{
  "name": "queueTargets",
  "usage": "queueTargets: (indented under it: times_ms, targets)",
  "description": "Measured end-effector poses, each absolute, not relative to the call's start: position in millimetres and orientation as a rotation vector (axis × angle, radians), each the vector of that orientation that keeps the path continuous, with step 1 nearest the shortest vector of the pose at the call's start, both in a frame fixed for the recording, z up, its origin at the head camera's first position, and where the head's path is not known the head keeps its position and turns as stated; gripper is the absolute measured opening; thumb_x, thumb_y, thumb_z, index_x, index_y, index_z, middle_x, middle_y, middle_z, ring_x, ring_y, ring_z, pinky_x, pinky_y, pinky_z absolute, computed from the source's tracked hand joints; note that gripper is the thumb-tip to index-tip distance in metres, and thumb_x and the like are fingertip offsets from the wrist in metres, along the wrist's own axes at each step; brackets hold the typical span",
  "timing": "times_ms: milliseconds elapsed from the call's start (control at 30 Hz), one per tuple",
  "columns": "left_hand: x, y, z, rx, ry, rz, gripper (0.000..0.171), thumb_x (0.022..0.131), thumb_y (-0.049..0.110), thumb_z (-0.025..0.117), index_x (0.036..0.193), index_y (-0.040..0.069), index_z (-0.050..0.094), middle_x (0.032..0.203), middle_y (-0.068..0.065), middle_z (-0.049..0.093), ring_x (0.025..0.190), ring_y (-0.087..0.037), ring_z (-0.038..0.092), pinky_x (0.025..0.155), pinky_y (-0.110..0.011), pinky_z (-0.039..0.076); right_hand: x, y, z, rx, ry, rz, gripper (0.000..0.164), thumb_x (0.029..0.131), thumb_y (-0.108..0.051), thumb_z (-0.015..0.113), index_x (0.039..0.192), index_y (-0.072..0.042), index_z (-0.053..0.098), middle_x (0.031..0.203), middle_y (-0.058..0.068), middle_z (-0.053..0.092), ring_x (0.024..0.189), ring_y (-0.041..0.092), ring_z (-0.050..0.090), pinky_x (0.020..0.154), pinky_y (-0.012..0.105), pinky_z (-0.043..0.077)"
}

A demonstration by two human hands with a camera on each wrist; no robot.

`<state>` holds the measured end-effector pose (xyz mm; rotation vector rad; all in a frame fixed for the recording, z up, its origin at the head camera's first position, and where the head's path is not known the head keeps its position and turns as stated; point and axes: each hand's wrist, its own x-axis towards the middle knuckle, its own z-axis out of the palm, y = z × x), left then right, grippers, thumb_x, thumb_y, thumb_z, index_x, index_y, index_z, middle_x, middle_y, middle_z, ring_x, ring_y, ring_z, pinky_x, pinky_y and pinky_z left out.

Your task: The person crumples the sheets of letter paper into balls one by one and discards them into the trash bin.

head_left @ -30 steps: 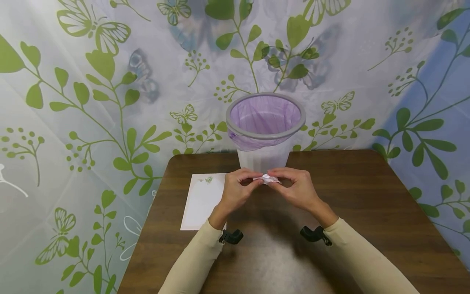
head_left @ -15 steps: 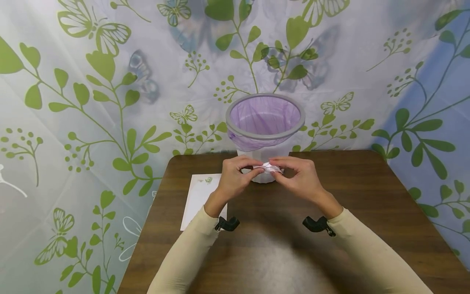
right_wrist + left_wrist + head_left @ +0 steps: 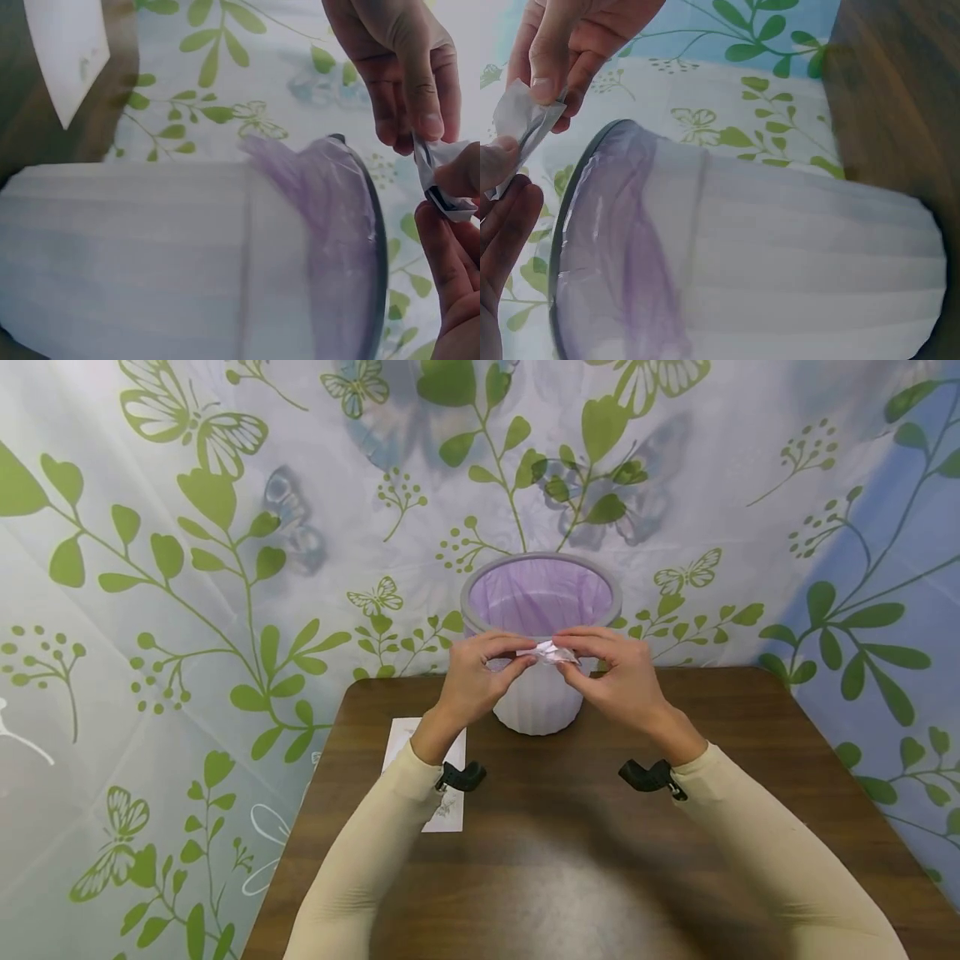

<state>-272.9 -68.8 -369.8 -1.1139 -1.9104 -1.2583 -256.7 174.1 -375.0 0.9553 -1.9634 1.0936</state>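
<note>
A small crumpled white wrapper (image 3: 551, 652) is stretched between both hands, in front of the near rim of a wastebasket (image 3: 536, 703) in the head view. My left hand (image 3: 478, 678) pinches its left end between thumb and fingers; my right hand (image 3: 619, 678) pinches the other end. A dark strip shows in the wrapper's fold (image 3: 441, 178) in the right wrist view. The wastebasket is white and ribbed, with a grey rim and a purple bag liner (image 3: 543, 593). In the left wrist view, the wrapper (image 3: 526, 118) lies beyond the basket's rim.
On the brown wooden table (image 3: 705, 735), a white sheet of paper (image 3: 448, 810) with a small printed plant lies at the left, partly under the left forearm. A curtain (image 3: 300, 610) with green leaves and butterflies hangs behind the table. Black camera mounts (image 3: 461, 776) sit at the wrists.
Both hands have risen and moved forward with the wrapper, from low before the basket up to its rim. The left forearm now covers more of the paper. The basket stays put.
</note>
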Motion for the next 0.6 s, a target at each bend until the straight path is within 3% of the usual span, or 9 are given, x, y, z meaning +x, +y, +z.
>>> queueTargets:
  times_ms: [200,500,600]
  targets:
    - [-285.2,-65.6,-351.0,-1.081,-1.884,-1.189,0.018,0.090,0.005,0.090,0.106,-0.002,0.085,0.102,-0.015,0.084,0.086,-0.025,0.081,0.077,-0.034,0.067,-270.5,173.3,-356.9,0.945,-1.934,1.060,0.034,0.085,0.004,0.085,0.118,-0.003,0.084,0.120,0.013,0.082,0.088,0.025,0.078,0.085,0.012,0.056]
    - [-303.7,-60.6,-332.0,-0.988,-1.923,-1.117,0.019,0.093,0.005,0.087,0.109,-0.004,0.083,0.104,-0.017,0.084,0.089,-0.026,0.080,0.084,-0.032,0.066,-296.9,173.3,-333.2,0.936,-1.978,1.027,0.033,0.090,0.001,0.084,0.123,-0.002,0.082,0.123,0.013,0.082,0.095,0.031,0.080,0.090,0.009,0.054]
    - [-309.7,-57.8,-327.7,-0.956,-1.947,-1.075,0.017,0.094,0.005,0.087,0.108,-0.004,0.083,0.102,-0.017,0.083,0.086,-0.026,0.079,0.082,-0.034,0.066,-303.4,172.2,-329.9,0.903,-1.994,1.030,0.033,0.091,0.000,0.083,0.123,-0.003,0.082,0.122,0.012,0.083,0.094,0.031,0.079,0.089,0.017,0.058]
